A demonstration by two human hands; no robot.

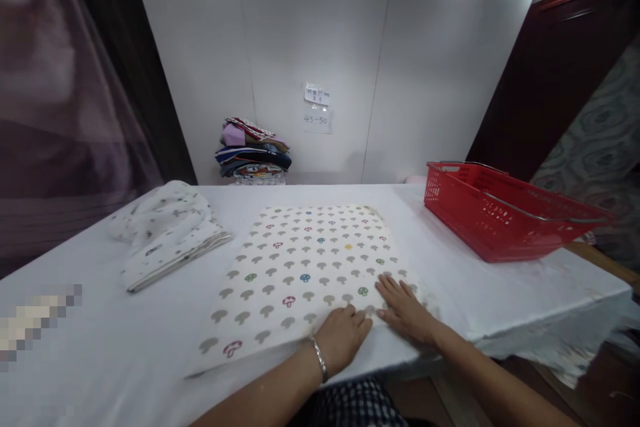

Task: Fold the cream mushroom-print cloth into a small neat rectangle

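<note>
A cream cloth with a mushroom print (300,260) lies spread out on the white-covered table (125,353). At its near edge, right of the middle, my left hand (341,335) rests with its fingers curled down on the fabric; whether they pinch the edge is hidden. A silver bracelet circles that wrist. My right hand (406,310) lies flat on the cloth's near right corner, palm down with the fingers spread. The cloth under both palms is hidden.
Left of the cloth is a folded white printed fabric (173,230). A stack of folded textiles (254,153) stands at the back by the wall. A red plastic basket (500,220) occupies the table's right side. The near table edge runs just below my hands.
</note>
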